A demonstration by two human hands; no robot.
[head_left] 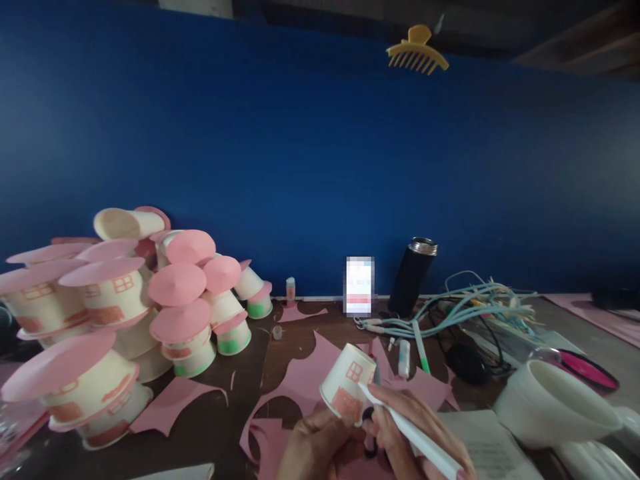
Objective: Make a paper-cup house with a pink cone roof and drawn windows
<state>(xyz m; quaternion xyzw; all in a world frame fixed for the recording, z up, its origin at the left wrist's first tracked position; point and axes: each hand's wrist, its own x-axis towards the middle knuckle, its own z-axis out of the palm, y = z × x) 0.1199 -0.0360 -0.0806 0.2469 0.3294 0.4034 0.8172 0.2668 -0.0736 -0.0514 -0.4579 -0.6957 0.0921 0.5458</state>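
A white paper cup (336, 372), tilted with its base up, is gripped near its rim by my left hand (313, 443). On its side show a window outline and a filled door shape in reddish brown. My right hand (417, 423) is closed round a white marker pen (420, 440), whose tip meets or nearly meets the cup just right of the window. Pink paper scraps (300, 373) with curved cut-outs lie beneath both hands. Partly hidden behind the cup and my fingers are dark-handled scissors (371, 427).
Decorated paper cups with pink cone tops (177, 283) are stacked at left. A black bottle (413, 277), a pixelated bright screen (359, 285), tangled pale-blue cables (465, 303), a black mouse (469, 363), a green-ended marker (421, 347) and a white mug (555, 403) also sit on the table.
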